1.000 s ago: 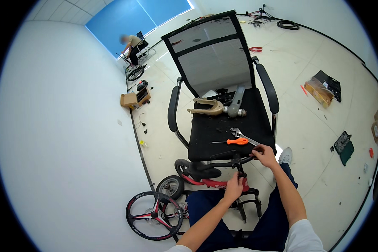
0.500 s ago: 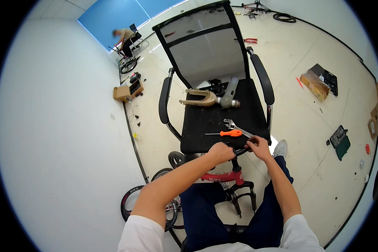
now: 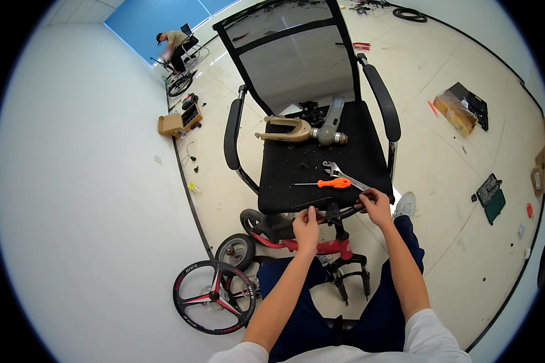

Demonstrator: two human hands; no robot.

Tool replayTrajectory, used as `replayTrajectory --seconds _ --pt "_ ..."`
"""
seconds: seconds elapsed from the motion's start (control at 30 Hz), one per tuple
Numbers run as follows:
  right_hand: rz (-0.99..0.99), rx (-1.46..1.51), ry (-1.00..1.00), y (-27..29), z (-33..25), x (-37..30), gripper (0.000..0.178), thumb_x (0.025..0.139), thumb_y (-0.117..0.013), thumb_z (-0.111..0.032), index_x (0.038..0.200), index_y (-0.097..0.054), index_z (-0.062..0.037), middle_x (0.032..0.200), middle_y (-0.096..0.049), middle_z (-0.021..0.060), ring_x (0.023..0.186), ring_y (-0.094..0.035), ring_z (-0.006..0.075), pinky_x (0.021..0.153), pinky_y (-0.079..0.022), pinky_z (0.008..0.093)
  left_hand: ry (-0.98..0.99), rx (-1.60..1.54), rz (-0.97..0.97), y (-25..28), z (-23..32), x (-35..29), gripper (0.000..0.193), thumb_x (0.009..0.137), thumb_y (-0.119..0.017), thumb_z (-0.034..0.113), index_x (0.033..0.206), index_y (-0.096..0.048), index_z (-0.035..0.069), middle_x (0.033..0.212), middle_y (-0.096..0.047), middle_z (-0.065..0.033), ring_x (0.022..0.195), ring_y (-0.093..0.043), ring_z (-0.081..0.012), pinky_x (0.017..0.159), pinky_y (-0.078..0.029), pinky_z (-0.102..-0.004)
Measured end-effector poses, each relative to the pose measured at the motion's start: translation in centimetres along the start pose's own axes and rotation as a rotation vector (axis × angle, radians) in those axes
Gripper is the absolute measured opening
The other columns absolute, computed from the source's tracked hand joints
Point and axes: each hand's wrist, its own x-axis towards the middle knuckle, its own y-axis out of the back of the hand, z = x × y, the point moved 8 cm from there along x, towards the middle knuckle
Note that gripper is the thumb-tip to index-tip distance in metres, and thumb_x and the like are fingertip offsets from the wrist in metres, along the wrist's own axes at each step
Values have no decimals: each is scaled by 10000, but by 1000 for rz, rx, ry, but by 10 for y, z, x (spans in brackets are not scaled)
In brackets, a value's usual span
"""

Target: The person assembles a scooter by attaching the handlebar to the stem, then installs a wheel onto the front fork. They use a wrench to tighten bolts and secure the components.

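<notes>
A red bike frame (image 3: 335,247) with a black fork (image 3: 364,276) stands between my legs, its black stem (image 3: 333,213) by the front edge of a black mesh chair's seat (image 3: 278,193). My left hand (image 3: 306,230) is closed just left of the stem, fingertips pinched beside a thin dark rod at the seat edge; what they hold is too small to tell. Right of the stem, my right hand (image 3: 376,209) pinches something small and dark that I cannot make out. On the seat lie an orange-handled screwdriver (image 3: 334,183), an adjustable wrench (image 3: 347,175) and a tan-grey fork (image 3: 300,130).
At my left are a three-spoke wheel (image 3: 215,296) and a small tyred wheel (image 3: 236,251). An open cardboard box (image 3: 172,124) sits by the left wall. Tool cases (image 3: 492,198) and a yellow box (image 3: 454,115) lie at right. Another person (image 3: 177,45) sits far left with a bike.
My left hand has swung back from over the stem to its left side, uncovering the stem. My right hand stays pinched near the wrench handle. The view has shifted slightly.
</notes>
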Motion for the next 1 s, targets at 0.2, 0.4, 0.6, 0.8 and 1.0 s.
replayTrajectory --seconds 0.2,0.4,0.6,0.8,1.0 --pt "12 50 51 -2 2 -5 122 869 -618 -60 943 -591 33 788 -656 108 649 -681 174 563 -554 258 47 281 188 -34 19 -7 451 984 -439 421 858 -500 -8 651 -556 -112 577 -582 -202 527 -452 -341" --pt "53 68 130 13 -19 1 157 842 -654 -84 916 -612 48 742 -656 87 629 -645 124 556 -523 238 -404 836 -238 -135 71 -16 390 931 -517 311 923 -513 -79 766 -634 -278 726 -635 -448 630 -506 -472" --pt "53 -79 242 27 3 2 141 850 -642 -109 888 -625 26 766 -643 63 734 -574 89 637 -469 249 -494 1188 -600 -179 31 -62 462 925 -497 362 987 -495 -95 757 -627 -301 746 -636 -453 655 -522 -500" --pt "-68 215 58 29 7 7 171 917 -561 -117 926 -589 51 797 -661 125 727 -679 200 598 -536 283 -569 1133 -712 -178 44 -96 464 945 -464 402 967 -558 -51 727 -634 -245 694 -630 -431 664 -522 -478" --pt "-54 307 -102 24 9 -17 225 965 -482 -179 966 -554 33 829 -672 154 778 -708 249 457 -554 308 -625 1394 -1139 -121 -59 -185 385 946 -485 335 748 -605 28 659 -612 -196 645 -614 -394 624 -498 -478"
